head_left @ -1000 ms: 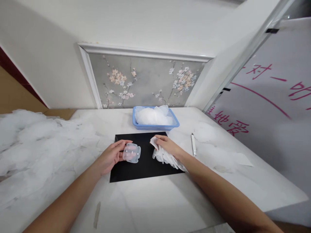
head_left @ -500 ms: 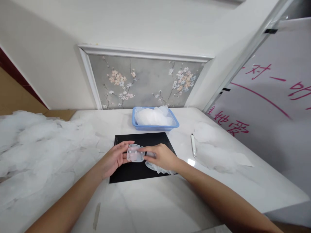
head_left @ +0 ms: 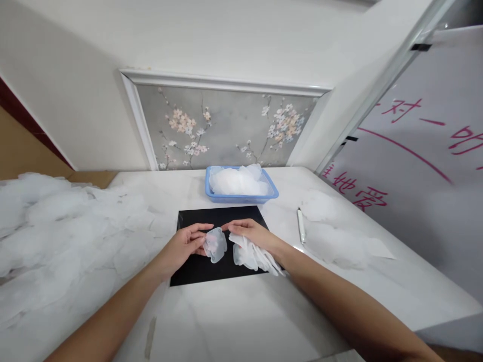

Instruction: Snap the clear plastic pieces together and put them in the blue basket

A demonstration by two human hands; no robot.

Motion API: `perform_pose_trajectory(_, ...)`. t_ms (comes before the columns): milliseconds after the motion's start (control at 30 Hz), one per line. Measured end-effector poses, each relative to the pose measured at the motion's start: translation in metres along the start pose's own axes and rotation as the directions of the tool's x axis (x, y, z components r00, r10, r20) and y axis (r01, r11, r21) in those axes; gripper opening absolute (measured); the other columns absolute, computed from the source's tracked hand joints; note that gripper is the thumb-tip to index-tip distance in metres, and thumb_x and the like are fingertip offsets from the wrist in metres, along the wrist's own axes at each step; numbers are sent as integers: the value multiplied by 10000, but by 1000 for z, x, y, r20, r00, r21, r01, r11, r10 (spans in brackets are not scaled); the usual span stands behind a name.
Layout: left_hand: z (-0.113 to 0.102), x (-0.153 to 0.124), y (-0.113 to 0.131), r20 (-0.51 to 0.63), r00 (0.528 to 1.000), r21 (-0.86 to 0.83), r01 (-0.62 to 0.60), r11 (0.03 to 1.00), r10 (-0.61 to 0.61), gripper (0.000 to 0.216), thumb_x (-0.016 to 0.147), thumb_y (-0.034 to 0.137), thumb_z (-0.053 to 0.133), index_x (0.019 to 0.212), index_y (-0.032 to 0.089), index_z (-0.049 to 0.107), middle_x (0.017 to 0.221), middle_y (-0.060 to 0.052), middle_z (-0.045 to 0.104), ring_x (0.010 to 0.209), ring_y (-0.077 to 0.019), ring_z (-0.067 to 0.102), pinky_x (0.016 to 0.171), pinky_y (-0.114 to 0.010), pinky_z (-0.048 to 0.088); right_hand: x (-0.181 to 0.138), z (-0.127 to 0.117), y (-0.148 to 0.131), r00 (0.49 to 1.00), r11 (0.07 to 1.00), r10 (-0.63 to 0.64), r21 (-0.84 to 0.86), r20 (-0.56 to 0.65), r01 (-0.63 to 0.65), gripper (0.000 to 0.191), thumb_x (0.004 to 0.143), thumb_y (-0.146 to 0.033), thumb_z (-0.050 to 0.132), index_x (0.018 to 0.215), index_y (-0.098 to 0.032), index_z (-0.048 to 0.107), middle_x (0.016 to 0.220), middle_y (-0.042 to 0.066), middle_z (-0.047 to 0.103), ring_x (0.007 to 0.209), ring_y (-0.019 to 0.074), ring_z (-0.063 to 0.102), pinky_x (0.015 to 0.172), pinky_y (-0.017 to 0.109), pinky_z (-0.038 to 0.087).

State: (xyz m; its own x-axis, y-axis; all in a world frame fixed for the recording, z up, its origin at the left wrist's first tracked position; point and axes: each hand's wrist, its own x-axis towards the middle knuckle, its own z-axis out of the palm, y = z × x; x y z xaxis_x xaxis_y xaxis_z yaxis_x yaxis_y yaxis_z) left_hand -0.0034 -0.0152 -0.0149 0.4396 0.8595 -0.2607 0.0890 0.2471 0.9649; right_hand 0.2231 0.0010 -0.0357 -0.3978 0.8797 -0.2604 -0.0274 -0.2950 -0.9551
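Your left hand point(head_left: 184, 245) had its fingers pinched on one clear plastic piece point(head_left: 216, 245) above the black mat point(head_left: 196, 271). Your right hand point(head_left: 252, 232) gripped a fanned stack point(head_left: 251, 256) of similar pieces. The blue tray point(head_left: 241, 197) looked heaped, yet a large loose heap point(head_left: 56, 236) lay on the bench point(head_left: 245, 311), so plenty seemed left.

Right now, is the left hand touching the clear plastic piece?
Touching. The head view shows the left hand pinching the plastic piece by its left edge; the right hand grips a plastic stack.
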Motion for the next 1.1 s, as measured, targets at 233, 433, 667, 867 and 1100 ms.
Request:
perform_pose_trajectory(233, -6, 0, 4, -10, 1000, -44, -4, 999, 4, 358, 817, 372, 653, 1126, 191, 664, 1008, -76, 721, 897, -208, 652, 780, -314, 505, -9, -15, -18, 992, 987, -73, -148, -107, 56, 514, 634, -637, 713, 758, -143, 644, 613, -24, 542, 543, 95, 444, 531, 241, 338)
perform_pose_trajectory(433, -12, -7, 17, -49, 998, -129, 22, 991, -28, 352, 793, 385, 674, 1101, 213, 679, 1078, -79, 707, 917, -210, 639, 772, -305, 491, -11, -45, -46, 911, 942, -249, -299, -329, 150, 426, 718, -590, 642, 765, -168, 607, 576, -36, 523, 533, 116, 469, 527, 243, 353)
perform_pose_trajectory(667, -20, 53, 61, -245, 958, 64, -134, 989, 146, 327, 787, 388, 605, 1017, 174, 694, 884, -68, 693, 730, -170, 610, 643, -272, 464, 47, -104, -112, 745, 799, -498, -569, -443, 195, 451, 814, -545, 530, 913, -123, 654, 587, -17, 552, 519, 117, 465, 500, 236, 347)
perform_pose_trajectory(867, -20, 169, 85, -292, 821, 560, -270, 784, 491, 219, 801, 257, 507, 871, 192, 704, 1052, -95, 656, 1099, -279, 561, 1007, -451, 390, 130, -94, -127, 809, 564, -567, -789, -156, 244, 225, 791, -366, 667, 774, -145, 704, 698, 30, 670, 704, 165, 581, 702, 269, 437)
perform_pose_trajectory(1100, -9, 197, 65, -131, 833, 716, -295, 633, 537, 570, 840, 392, 518, 1346, 141, 439, 1443, -178, 444, 1376, -283, 366, 1139, -439, 243, 162, -96, -88, 806, 350, -590, -889, 35, 294, 220, 920, -269, 508, 874, -171, 699, 906, 65, 711, 866, 187, 620, 842, 304, 432)
